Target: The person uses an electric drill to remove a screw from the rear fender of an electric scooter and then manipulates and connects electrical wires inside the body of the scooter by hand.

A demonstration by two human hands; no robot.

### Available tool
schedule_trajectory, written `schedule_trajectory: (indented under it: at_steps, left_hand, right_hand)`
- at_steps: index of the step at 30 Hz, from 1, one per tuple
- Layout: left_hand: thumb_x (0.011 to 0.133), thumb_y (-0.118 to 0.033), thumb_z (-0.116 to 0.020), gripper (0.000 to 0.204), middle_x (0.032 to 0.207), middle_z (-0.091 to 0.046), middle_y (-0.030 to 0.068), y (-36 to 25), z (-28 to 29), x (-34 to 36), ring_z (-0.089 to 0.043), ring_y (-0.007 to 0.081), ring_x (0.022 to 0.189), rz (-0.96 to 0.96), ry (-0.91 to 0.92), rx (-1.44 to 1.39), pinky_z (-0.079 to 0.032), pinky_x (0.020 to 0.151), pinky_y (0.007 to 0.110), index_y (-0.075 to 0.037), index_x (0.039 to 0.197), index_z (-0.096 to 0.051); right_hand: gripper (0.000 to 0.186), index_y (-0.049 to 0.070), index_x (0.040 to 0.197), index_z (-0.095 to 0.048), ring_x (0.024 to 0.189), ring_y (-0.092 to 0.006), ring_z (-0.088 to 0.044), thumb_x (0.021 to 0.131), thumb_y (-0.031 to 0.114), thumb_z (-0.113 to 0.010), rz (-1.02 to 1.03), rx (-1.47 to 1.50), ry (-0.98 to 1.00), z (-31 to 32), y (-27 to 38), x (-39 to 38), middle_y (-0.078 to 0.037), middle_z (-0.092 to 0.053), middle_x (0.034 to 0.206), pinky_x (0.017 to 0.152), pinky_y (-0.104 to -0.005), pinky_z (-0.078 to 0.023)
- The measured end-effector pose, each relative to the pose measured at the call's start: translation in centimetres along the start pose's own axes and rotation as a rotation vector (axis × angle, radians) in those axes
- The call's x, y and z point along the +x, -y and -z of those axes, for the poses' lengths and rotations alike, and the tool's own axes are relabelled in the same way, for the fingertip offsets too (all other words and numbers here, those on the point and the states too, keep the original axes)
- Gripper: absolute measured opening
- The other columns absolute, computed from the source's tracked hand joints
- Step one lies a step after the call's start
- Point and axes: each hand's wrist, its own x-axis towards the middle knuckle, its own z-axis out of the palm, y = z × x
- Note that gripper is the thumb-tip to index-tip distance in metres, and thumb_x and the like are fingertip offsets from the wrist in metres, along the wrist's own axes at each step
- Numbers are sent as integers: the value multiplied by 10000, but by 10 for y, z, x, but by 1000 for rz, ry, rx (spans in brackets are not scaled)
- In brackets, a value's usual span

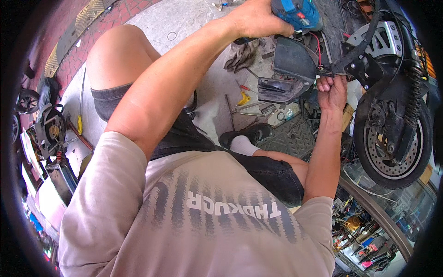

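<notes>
My left hand (258, 18) reaches up to the top edge, closed around a blue cordless power tool (302, 14). The tool is cut off by the picture's edge. Below it sits a dark plastic housing (294, 56) with an open, scuffed lower part (281, 88). A red wire (318, 50) runs up beside it. My right hand (333, 92) is closed, fingers curled up against the black cables and frame (339, 68) of a scooter-like vehicle. What those fingers hold, if anything, is hidden.
At right stands a wheel (392, 147) with a brake disc and a shock spring (412, 97). A grey rag (242, 56), a yellow-handled tool (243, 98) and loose metal tools lie on the floor. A long screwdriver (80, 124) is at left. Cluttered parts (364, 235) fill the lower right.
</notes>
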Motion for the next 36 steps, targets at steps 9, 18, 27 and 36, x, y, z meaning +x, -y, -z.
schedule_trajectory:
  at_steps: [9, 18, 27, 36]
  left_hand:
    - [732, -432, -811, 487, 955, -734, 242, 55, -22, -8, -695, 434, 937, -134, -45, 245, -555, 855, 491, -54, 1033, -750]
    - [765, -381, -837, 422, 959, -744, 189, 58, -33, -4, -684, 419, 912, -172, -57, 315, -554, 839, 474, -93, 1058, -740]
    - [743, -406, -847, 431, 938, -736, 197, 51, -17, 21, -682, 424, 943, -230, 50, 429, -554, 861, 491, -82, 1007, -741]
    - [736, -265, -854, 416, 1014, -756, 170, 49, -21, 16, -709, 363, 933, -71, 114, 112, -555, 885, 436, -55, 1071, -725]
  right_hand:
    - [79, 137, 1120, -587, 584, -94, -423, 1059, 125, -538, -16, -3, -15, 1, 1, 0, 30, -440, 726, 532, -257, -356]
    - [73, 136, 1120, -585, 583, -90, -419, 1059, 141, -546, -9, -32, -7, -4, 4, -2, 35, -441, 725, 527, -249, -349]
    - [133, 124, 1190, -597, 573, -83, -416, 1066, 162, -565, -8, -1, -11, 2, 3, 1, 44, -434, 722, 526, -243, -347]
    - [168, 128, 1219, -621, 576, -84, -440, 1080, 183, -545, -2, 29, -21, 1, -1, 2, 45, -457, 711, 534, -257, -369]
